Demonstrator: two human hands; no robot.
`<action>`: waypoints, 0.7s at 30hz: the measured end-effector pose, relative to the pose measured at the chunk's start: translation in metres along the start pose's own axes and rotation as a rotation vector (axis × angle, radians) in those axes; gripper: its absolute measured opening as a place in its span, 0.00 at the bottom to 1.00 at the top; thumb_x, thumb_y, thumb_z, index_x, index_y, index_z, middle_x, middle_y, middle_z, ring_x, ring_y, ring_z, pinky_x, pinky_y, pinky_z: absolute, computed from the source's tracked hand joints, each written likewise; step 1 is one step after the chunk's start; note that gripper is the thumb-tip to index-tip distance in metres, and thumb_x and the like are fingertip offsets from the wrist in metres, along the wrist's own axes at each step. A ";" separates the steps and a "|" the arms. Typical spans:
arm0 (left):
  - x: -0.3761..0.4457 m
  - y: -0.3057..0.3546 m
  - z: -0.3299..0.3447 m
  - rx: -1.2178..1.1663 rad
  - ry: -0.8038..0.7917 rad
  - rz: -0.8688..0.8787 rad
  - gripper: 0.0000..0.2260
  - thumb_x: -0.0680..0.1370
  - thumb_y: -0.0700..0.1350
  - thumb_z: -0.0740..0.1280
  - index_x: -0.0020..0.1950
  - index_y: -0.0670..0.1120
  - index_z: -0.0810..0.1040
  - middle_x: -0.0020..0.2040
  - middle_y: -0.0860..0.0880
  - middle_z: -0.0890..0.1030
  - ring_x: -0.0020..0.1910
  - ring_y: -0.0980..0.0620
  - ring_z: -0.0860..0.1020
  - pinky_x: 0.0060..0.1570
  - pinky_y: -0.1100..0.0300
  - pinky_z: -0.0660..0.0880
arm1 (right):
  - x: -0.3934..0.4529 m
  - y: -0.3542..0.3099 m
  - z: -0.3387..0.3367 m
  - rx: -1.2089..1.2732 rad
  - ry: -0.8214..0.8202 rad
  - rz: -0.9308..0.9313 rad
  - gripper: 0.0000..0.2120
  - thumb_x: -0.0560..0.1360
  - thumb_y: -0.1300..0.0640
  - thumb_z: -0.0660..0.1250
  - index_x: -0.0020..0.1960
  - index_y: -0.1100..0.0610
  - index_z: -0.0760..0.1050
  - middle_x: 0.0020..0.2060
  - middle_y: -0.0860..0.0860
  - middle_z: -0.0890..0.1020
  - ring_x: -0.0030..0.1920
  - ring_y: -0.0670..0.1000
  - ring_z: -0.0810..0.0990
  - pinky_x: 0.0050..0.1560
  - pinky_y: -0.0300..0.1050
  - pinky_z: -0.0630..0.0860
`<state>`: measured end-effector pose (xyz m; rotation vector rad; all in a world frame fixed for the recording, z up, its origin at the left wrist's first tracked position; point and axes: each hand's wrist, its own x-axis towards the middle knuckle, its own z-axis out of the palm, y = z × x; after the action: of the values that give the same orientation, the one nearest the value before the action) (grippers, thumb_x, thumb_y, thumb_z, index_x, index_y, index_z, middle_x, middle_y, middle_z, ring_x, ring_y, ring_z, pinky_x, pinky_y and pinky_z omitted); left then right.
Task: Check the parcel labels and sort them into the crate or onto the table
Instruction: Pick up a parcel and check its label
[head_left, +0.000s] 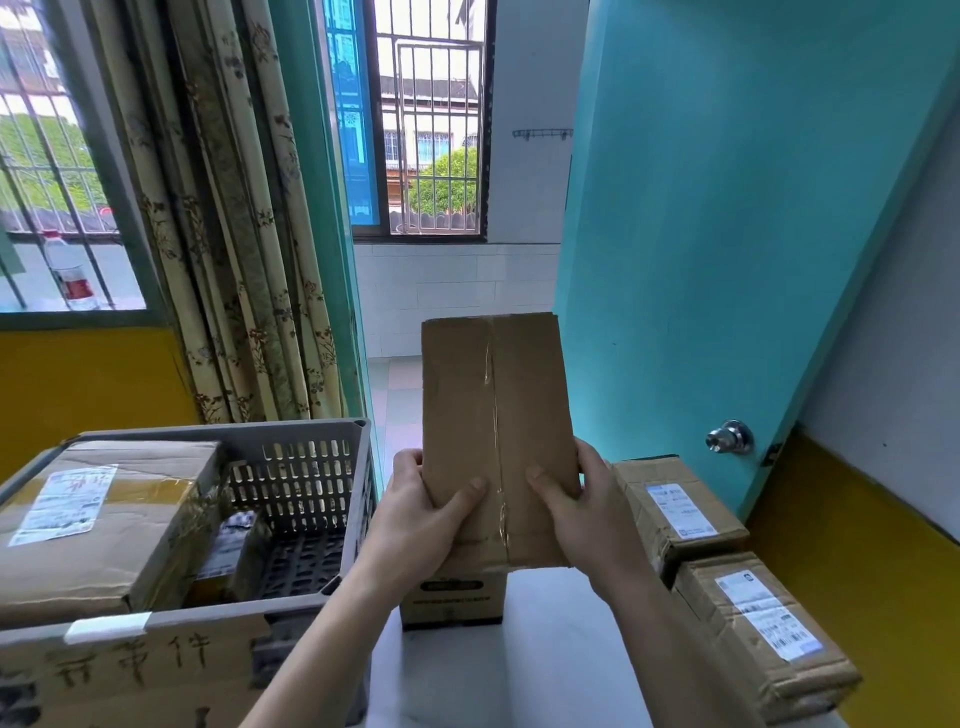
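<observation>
Both hands (415, 514) grip flat taped cardboard parcel (496, 436); slotted grey crate (306, 483) beside.

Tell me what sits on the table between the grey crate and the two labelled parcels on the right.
In the head view, a small printed carton stands there on the white table, below the held box; otherwise bare tabletop between the crate and the labelled parcels.

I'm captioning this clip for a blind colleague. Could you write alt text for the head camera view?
Both hands, left hand and right hand, hold a taped cardboard parcel upright, with no label on the facing side. A grey crate holding labelled parcels stands at left; two labelled boxes lie on the white table at right.
</observation>
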<state>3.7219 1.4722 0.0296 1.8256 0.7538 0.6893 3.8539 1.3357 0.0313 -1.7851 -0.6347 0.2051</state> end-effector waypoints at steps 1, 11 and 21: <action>0.000 -0.001 -0.001 0.007 -0.008 0.014 0.23 0.76 0.55 0.75 0.66 0.56 0.68 0.55 0.62 0.79 0.47 0.70 0.79 0.39 0.75 0.74 | -0.001 0.002 -0.001 0.003 -0.003 0.009 0.19 0.78 0.49 0.72 0.67 0.46 0.75 0.59 0.48 0.79 0.56 0.49 0.81 0.60 0.53 0.79; -0.002 -0.001 0.000 0.072 -0.015 0.061 0.20 0.77 0.59 0.73 0.65 0.61 0.69 0.50 0.65 0.81 0.46 0.77 0.78 0.41 0.78 0.73 | 0.002 0.003 -0.003 -0.010 0.081 0.043 0.14 0.75 0.45 0.75 0.51 0.47 0.71 0.48 0.39 0.82 0.43 0.33 0.81 0.38 0.31 0.72; 0.016 0.020 -0.016 0.137 0.080 -0.008 0.23 0.74 0.69 0.70 0.53 0.53 0.69 0.48 0.56 0.81 0.45 0.58 0.81 0.38 0.59 0.76 | -0.007 0.003 -0.005 0.074 -0.121 0.033 0.28 0.77 0.46 0.73 0.74 0.43 0.66 0.61 0.41 0.79 0.57 0.49 0.83 0.59 0.52 0.83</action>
<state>3.7239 1.4872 0.0551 1.9267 0.8799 0.7243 3.8510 1.3274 0.0283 -1.7216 -0.6759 0.3572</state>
